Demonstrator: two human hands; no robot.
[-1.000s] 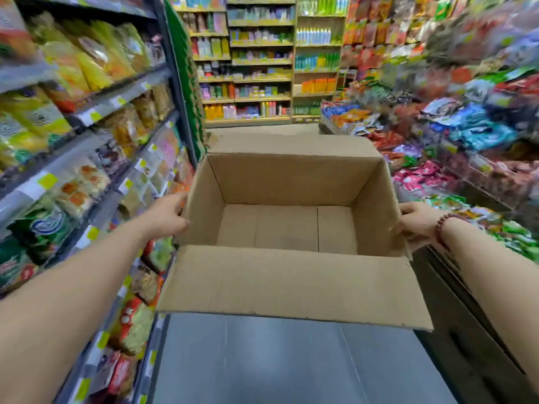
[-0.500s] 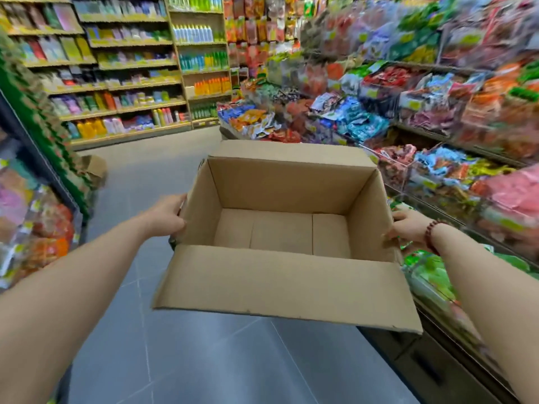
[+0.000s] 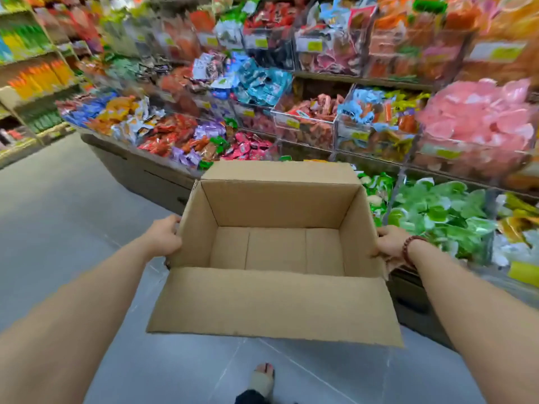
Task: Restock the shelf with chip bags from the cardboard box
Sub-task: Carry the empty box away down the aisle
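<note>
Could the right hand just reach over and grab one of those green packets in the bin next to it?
Probably not right now. The right hand is gripping the cardboard box, as is the left hand. The green packets lie close beside it in an open-topped bin, but it would have to let go first.

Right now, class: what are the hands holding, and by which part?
The box, empty: left hand grips its left wall, right hand its right wall.

No legible text, perhaps through blur, on shelf tags (image 3: pixel 313 45).
</note>
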